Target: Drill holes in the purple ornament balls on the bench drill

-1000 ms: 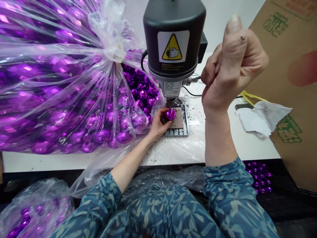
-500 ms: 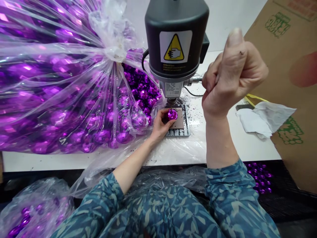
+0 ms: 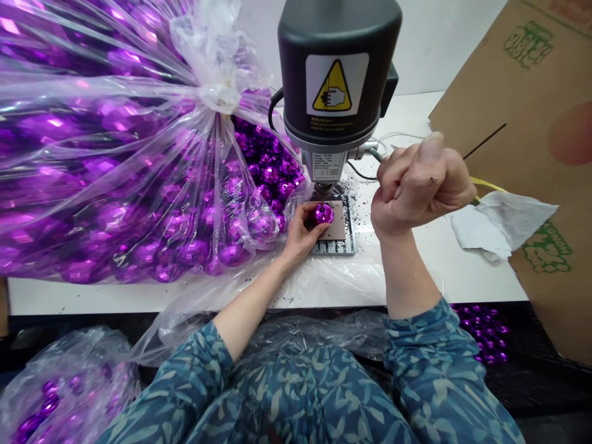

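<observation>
My left hand pinches a shiny purple faceted ball on the small plate of a bench drill, right under the drill's spindle. My right hand is a closed fist wrapped round the drill's feed lever, thumb up, to the right of the machine's head. Only a short metal stub of the lever shows beside the fist.
A big clear bag of purple balls fills the left of the white table. A cardboard box stands at right with a crumpled tissue before it. More purple balls lie in a bag at lower left and below the table at right.
My right fist has come down with the lever from head height to beside the spindle. The left hand has kept the ball in place under the drill.
</observation>
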Action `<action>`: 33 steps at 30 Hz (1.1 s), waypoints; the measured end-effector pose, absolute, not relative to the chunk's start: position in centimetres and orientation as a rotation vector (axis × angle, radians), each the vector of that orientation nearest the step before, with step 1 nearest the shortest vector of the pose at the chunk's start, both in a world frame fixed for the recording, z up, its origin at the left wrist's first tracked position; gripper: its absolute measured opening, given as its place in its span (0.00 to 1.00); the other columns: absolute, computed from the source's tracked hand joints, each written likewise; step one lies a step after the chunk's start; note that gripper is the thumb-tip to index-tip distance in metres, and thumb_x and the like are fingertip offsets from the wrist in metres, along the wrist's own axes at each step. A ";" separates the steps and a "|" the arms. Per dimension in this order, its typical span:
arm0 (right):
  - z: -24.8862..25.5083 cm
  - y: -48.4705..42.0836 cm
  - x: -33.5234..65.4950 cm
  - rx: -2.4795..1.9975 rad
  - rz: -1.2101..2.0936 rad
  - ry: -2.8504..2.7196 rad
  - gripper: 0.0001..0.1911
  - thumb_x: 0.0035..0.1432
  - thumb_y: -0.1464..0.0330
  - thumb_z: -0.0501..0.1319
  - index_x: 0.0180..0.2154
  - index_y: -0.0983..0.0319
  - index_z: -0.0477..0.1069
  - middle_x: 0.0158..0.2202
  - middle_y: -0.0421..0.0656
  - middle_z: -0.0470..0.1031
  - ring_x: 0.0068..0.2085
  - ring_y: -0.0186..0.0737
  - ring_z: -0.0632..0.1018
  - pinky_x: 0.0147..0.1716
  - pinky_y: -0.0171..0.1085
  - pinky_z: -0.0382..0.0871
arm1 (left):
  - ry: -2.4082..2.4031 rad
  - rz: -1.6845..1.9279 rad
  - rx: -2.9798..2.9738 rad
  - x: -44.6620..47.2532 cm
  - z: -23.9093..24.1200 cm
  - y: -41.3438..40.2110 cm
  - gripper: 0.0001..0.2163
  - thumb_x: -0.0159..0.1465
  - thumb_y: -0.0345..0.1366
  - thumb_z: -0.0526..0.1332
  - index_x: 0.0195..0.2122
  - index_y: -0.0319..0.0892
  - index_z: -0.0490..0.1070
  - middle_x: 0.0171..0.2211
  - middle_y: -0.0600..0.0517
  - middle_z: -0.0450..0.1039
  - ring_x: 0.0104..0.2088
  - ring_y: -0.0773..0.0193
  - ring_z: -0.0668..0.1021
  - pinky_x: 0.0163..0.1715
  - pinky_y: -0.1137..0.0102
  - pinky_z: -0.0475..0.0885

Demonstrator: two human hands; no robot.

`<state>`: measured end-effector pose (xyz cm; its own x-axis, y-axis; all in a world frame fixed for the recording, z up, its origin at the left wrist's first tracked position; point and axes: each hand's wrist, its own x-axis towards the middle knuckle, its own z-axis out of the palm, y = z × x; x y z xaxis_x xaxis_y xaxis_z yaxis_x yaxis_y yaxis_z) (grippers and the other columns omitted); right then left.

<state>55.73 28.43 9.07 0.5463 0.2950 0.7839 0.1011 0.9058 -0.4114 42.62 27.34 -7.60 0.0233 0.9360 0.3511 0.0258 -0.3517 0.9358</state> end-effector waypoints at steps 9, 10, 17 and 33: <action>7.6 29.1 56.1 -0.254 0.047 -1.071 0.29 0.62 0.67 0.61 0.19 0.61 0.43 0.12 0.31 0.45 0.13 0.24 0.53 0.15 0.33 0.46 | 1.031 1.447 1.499 42.6 -7.2 27.2 0.26 0.58 0.49 0.73 0.51 0.43 0.67 0.55 0.41 0.75 0.57 0.51 0.79 0.59 0.53 0.74; 7.3 29.2 56.1 -0.238 0.031 -1.080 0.28 0.62 0.68 0.60 0.19 0.61 0.43 0.12 0.31 0.46 0.13 0.25 0.53 0.15 0.33 0.46 | 1.030 1.447 1.502 42.6 -7.2 27.2 0.26 0.58 0.49 0.73 0.51 0.43 0.67 0.55 0.41 0.75 0.57 0.51 0.79 0.59 0.53 0.74; 7.6 28.8 56.1 -0.239 0.006 -1.115 0.33 0.61 0.66 0.62 0.16 0.61 0.41 0.10 0.31 0.45 0.11 0.25 0.50 0.12 0.33 0.43 | 1.019 1.459 1.493 42.6 -7.5 27.3 0.27 0.58 0.51 0.73 0.51 0.44 0.67 0.55 0.42 0.75 0.56 0.52 0.79 0.58 0.54 0.74; 14.8 30.8 55.4 -0.396 0.226 -1.068 0.26 0.65 0.77 0.55 0.19 0.55 0.48 0.11 0.30 0.51 0.12 0.27 0.51 0.16 0.37 0.39 | 0.470 1.001 2.686 39.7 -7.3 12.2 0.16 0.63 0.47 0.66 0.48 0.46 0.72 0.34 0.46 0.78 0.31 0.55 0.79 0.25 0.62 0.75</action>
<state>55.44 30.80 14.83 0.4680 0.3672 0.8038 0.0104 0.9072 -0.4205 39.68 12.16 -7.33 0.7142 0.3763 0.5902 0.2143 -0.9202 0.3275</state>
